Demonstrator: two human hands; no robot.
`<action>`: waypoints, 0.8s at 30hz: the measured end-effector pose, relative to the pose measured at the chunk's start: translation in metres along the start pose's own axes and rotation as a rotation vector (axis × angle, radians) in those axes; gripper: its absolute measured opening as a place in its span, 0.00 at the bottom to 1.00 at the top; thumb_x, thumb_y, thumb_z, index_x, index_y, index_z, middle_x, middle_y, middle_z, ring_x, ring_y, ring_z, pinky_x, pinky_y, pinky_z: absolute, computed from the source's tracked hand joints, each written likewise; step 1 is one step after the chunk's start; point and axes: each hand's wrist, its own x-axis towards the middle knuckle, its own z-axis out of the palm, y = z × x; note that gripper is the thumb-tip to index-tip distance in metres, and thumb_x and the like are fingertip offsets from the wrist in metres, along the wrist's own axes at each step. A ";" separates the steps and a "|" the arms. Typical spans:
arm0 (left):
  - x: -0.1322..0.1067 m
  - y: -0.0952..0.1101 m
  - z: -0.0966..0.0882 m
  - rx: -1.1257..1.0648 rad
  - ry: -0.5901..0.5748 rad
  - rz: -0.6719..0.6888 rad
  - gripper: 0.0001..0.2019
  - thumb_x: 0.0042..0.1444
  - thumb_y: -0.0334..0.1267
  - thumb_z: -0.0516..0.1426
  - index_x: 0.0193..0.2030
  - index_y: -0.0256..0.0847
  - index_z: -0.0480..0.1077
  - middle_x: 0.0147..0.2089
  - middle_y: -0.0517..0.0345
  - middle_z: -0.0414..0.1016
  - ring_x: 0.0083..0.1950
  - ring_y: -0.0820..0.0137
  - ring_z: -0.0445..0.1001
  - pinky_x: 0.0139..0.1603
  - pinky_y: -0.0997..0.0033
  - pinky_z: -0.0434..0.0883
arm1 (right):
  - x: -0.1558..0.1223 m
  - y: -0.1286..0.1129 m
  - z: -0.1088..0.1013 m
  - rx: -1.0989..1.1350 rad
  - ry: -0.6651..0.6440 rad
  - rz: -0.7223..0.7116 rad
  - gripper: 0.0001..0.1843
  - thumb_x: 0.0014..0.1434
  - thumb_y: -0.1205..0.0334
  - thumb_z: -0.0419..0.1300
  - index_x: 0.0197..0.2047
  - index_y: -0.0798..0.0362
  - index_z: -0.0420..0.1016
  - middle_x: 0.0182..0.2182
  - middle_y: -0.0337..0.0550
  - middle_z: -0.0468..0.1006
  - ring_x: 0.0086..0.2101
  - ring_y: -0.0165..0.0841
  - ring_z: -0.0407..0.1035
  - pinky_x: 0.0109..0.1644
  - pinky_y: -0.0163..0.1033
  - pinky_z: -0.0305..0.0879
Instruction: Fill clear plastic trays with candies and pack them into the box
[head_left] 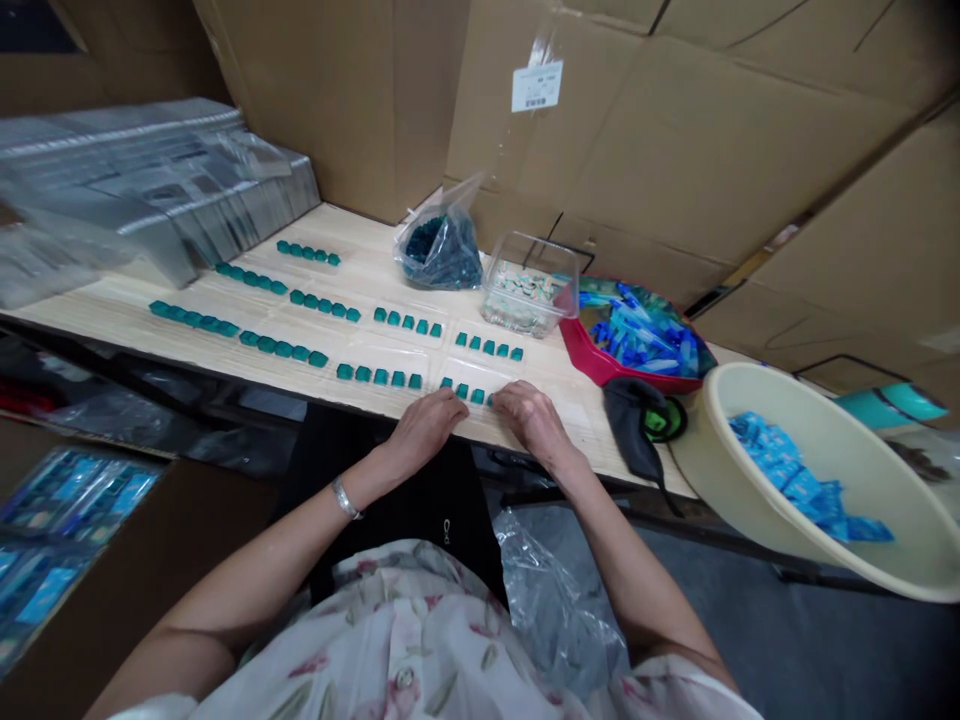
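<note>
Tabletop (364,240), rows of teal pieces (381,377)
Left hand (426,428) and right hand (532,421), fingers narrowed, at near right pieces; cannot tell if gripping.

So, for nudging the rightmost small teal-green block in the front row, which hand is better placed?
Probably the right hand: its fingertips are right at that small teal-green block, partly covering it. The left hand is farther left, its fingertips closer to the neighbouring teal-green blocks.

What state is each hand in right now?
Left hand: fingers curled beside the green pieces; any hold cannot be told.
Right hand: fingers bent at the row's end piece; whether closed on it cannot be told.
</note>
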 end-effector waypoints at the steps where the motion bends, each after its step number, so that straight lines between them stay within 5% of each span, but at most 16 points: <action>1: 0.000 0.001 -0.001 -0.035 0.006 -0.008 0.09 0.59 0.34 0.52 0.33 0.40 0.73 0.37 0.51 0.72 0.41 0.64 0.71 0.44 0.66 0.66 | 0.000 0.000 0.001 -0.013 -0.013 0.009 0.12 0.61 0.68 0.52 0.32 0.54 0.77 0.30 0.48 0.76 0.36 0.36 0.68 0.40 0.40 0.64; 5: 0.003 0.008 -0.007 -0.367 0.101 -0.160 0.07 0.56 0.39 0.57 0.32 0.39 0.73 0.35 0.54 0.73 0.39 0.66 0.70 0.44 0.67 0.66 | -0.002 -0.003 0.000 -0.021 -0.021 -0.019 0.10 0.61 0.68 0.53 0.36 0.55 0.76 0.32 0.49 0.76 0.37 0.38 0.69 0.43 0.42 0.65; 9: 0.008 0.016 -0.019 -1.157 0.132 -0.486 0.17 0.58 0.49 0.53 0.40 0.35 0.72 0.40 0.50 0.74 0.35 0.71 0.72 0.39 0.70 0.69 | -0.005 -0.017 -0.005 0.094 0.194 -0.021 0.11 0.60 0.63 0.57 0.46 0.54 0.74 0.43 0.52 0.75 0.45 0.40 0.68 0.50 0.45 0.65; 12: 0.013 0.022 -0.026 -1.526 0.118 -0.577 0.18 0.60 0.48 0.52 0.39 0.32 0.72 0.41 0.46 0.75 0.39 0.69 0.74 0.44 0.67 0.70 | -0.002 -0.038 -0.006 0.230 0.299 -0.003 0.10 0.60 0.62 0.57 0.45 0.51 0.74 0.40 0.48 0.75 0.42 0.37 0.69 0.48 0.45 0.67; 19: 0.021 0.035 -0.026 -1.634 0.037 -0.569 0.21 0.63 0.48 0.47 0.40 0.31 0.72 0.38 0.49 0.75 0.38 0.70 0.74 0.44 0.71 0.70 | 0.016 -0.055 0.001 0.265 0.247 -0.119 0.15 0.59 0.70 0.55 0.48 0.50 0.74 0.43 0.47 0.75 0.45 0.38 0.67 0.50 0.46 0.66; 24: 0.017 0.035 -0.021 -1.436 0.077 -0.411 0.15 0.56 0.44 0.59 0.46 0.35 0.70 0.43 0.50 0.76 0.43 0.68 0.76 0.50 0.66 0.70 | 0.019 -0.044 0.005 0.463 0.324 0.053 0.10 0.55 0.67 0.59 0.41 0.52 0.76 0.35 0.44 0.77 0.33 0.32 0.70 0.41 0.39 0.70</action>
